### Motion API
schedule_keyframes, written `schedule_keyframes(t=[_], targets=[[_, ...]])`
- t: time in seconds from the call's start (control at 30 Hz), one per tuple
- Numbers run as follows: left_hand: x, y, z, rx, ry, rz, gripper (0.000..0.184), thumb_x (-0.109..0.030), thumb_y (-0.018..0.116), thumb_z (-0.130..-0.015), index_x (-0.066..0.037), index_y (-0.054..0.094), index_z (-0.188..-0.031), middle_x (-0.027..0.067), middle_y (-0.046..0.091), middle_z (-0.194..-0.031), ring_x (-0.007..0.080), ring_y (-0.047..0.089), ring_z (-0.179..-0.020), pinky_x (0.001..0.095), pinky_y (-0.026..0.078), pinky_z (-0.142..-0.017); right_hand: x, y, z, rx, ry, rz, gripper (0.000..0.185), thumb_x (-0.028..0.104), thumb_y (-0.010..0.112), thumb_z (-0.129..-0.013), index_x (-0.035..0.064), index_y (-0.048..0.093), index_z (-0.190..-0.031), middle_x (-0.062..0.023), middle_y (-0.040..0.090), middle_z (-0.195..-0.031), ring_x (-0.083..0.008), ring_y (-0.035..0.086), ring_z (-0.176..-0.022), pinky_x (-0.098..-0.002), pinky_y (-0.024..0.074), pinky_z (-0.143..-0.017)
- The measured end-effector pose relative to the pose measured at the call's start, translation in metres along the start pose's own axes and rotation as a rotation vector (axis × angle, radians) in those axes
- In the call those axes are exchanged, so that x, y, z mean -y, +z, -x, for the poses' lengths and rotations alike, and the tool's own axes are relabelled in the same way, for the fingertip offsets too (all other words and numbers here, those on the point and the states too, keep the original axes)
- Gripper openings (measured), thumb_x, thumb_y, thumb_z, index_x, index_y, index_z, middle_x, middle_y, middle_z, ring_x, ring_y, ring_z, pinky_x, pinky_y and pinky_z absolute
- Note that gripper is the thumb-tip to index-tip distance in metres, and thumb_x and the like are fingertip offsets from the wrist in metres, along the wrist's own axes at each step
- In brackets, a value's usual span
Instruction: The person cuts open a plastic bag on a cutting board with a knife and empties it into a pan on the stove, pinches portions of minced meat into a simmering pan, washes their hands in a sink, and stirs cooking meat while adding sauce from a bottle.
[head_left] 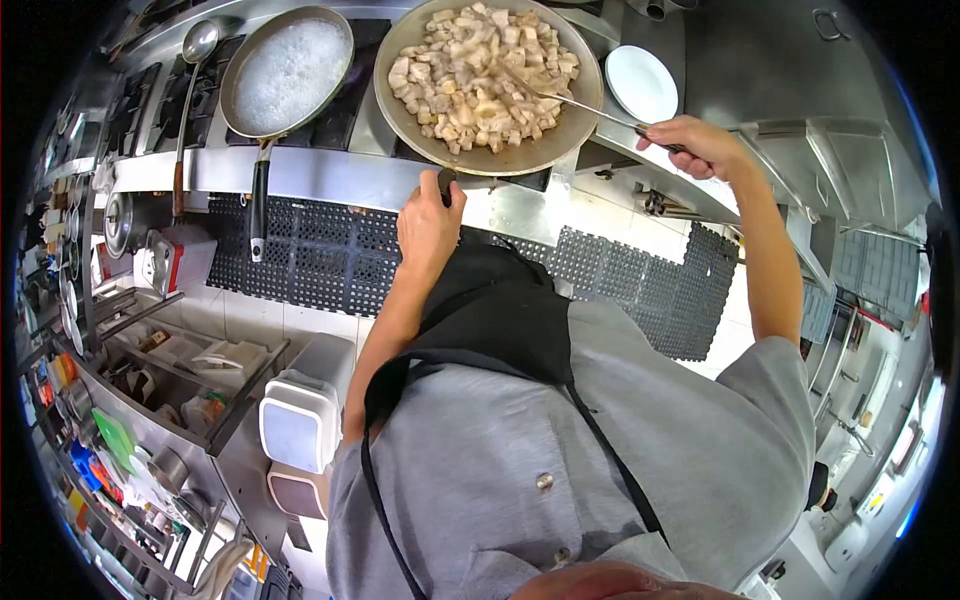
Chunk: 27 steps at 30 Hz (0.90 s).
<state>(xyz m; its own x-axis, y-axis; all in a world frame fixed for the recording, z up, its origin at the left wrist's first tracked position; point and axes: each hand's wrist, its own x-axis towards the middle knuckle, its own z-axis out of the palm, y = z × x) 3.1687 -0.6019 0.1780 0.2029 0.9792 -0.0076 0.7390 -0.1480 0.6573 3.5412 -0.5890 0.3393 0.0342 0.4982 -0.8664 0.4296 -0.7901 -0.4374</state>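
Observation:
A large frying pan (pixel 550 152) full of diced, pale-brown cubes of food (pixel 485 80), possibly chicken, sits on the stove. My left hand (pixel 430 228) is closed around the pan's short dark handle (pixel 446 187). With my right hand (pixel 700 148) I grip the dark end of a long metal spoon (pixel 612 117). The spoon's head lies among the cubes on the pan's right side, partly covered by them. A white plate (pixel 641 84) rests just right of the pan, close to my right hand.
A second pan (pixel 232 100) with foamy, bubbling liquid stands on the left burner, its black handle (pixel 260 205) jutting toward me. A long ladle (pixel 188 110) lies farther left. Black rubber mats (pixel 310 250) cover the floor. White-lidded bins (pixel 300 420) stand at my left.

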Motion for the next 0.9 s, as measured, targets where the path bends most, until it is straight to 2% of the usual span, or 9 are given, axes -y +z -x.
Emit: schedule_keyframes(t=[0.03,0.07,0.13,0.17,0.27,0.4,0.6,0.8,0.9], targets=[[-0.001,0.0,0.0,0.001,0.003,0.002,0.025,-0.022,0.061,-0.089,-0.002,0.046,-0.09,0.0244,0.063,-0.073,0.0455,0.061,-0.066,0.0533,0.049,-0.059,0.009,-0.008,0.01,0.032,0.034,0.039,0.032,0.034,0.061,-0.091,0.0078,0.066,-0.108,0.0034,0.047,-0.056,-0.006,0.038,-0.042,-0.0236,0.0295,-0.038],[-0.002,0.0,0.001,0.003,-0.001,0.001,0.025,-0.023,0.061,-0.089,-0.002,0.046,-0.089,0.0245,0.062,-0.074,0.0455,0.061,-0.066,0.0532,0.049,-0.059,0.008,-0.008,0.011,0.029,0.035,0.039,0.032,0.034,0.061,-0.091,0.0078,0.066,-0.108,0.0034,0.047,-0.056,-0.006,0.038,-0.042,-0.0236,0.0295,-0.038],[-0.003,0.0,0.002,0.0,-0.006,0.001,0.026,-0.023,0.061,-0.089,-0.002,0.046,-0.088,0.0246,0.062,-0.074,0.0454,0.061,-0.066,0.053,0.049,-0.059,0.011,-0.002,0.016,-0.414,-0.442,0.76,0.031,0.026,0.064,-0.086,0.0061,0.065,-0.11,-0.0042,0.063,-0.068,-0.0223,0.058,-0.057,-0.0315,0.0445,-0.052],[-0.002,0.001,0.002,-0.009,0.001,-0.009,0.026,-0.023,0.061,-0.089,-0.002,0.046,-0.088,0.0243,0.062,-0.074,0.0453,0.061,-0.065,0.0529,0.049,-0.059,0.03,-0.006,0.027,-0.449,-0.365,1.09,0.035,0.022,0.065,-0.082,0.0102,0.063,-0.114,-0.0107,0.07,-0.085,-0.0361,0.065,-0.082,-0.0414,0.049,-0.07],[0.0,-0.002,0.003,-0.053,0.015,-0.002,0.025,-0.023,0.061,-0.09,-0.002,0.046,-0.089,0.0238,0.061,-0.075,0.0451,0.061,-0.066,0.0528,0.048,-0.059,0.046,-0.012,0.033,-0.774,-0.486,1.226,0.037,0.02,0.066,-0.082,0.0128,0.06,-0.118,-0.0177,0.065,-0.077,-0.0366,0.064,-0.076,-0.0438,0.0452,-0.064],[0.017,-0.01,-0.008,-0.157,-0.009,-0.009,0.024,-0.022,0.062,-0.09,-0.003,0.048,-0.092,0.0244,0.06,-0.079,0.0452,0.06,-0.07,0.0527,0.047,-0.061,0.062,-0.044,-0.002,-0.934,-0.652,1.405,0.025,0.025,0.057,-0.091,0.0215,0.056,-0.116,-0.0131,0.067,-0.082,-0.0353,0.066,-0.082,-0.0485,0.0512,-0.07],[0.03,-0.02,-0.025,-0.196,-0.033,-0.055,0.027,-0.022,0.064,-0.088,-0.001,0.049,-0.094,0.0252,0.06,-0.081,0.0458,0.06,-0.073,0.0526,0.046,-0.064,0.095,-0.065,-0.098,-0.997,-0.567,1.444,0.028,0.034,0.046,-0.097,0.0213,0.055,-0.12,-0.0147,0.068,-0.088,-0.0341,0.068,-0.085,-0.047,0.0539,-0.07],[0.026,-0.018,-0.03,-0.241,-0.044,-0.057,0.029,-0.021,0.066,-0.086,-0.001,0.047,-0.09,0.0249,0.061,-0.076,0.0459,0.06,-0.07,0.0529,0.046,-0.061,0.069,-0.029,-0.174,-0.522,-0.528,1.191,0.031,0.035,0.045,-0.097,0.0183,0.054,-0.121,-0.0206,0.065,-0.105,-0.0394,0.064,-0.097,-0.0522,0.0523,-0.078],[0.029,-0.015,-0.031,-0.229,-0.053,-0.052,0.029,-0.022,0.067,-0.085,-0.001,0.046,-0.09,0.0246,0.061,-0.075,0.0456,0.06,-0.069,0.053,0.045,-0.06,0.067,-0.005,-0.144,-0.471,-0.511,1.192,0.031,0.038,0.044,-0.097,0.017,0.058,-0.116,-0.0195,0.067,-0.099,-0.0405,0.064,-0.093,-0.0521,0.0502,-0.083]])
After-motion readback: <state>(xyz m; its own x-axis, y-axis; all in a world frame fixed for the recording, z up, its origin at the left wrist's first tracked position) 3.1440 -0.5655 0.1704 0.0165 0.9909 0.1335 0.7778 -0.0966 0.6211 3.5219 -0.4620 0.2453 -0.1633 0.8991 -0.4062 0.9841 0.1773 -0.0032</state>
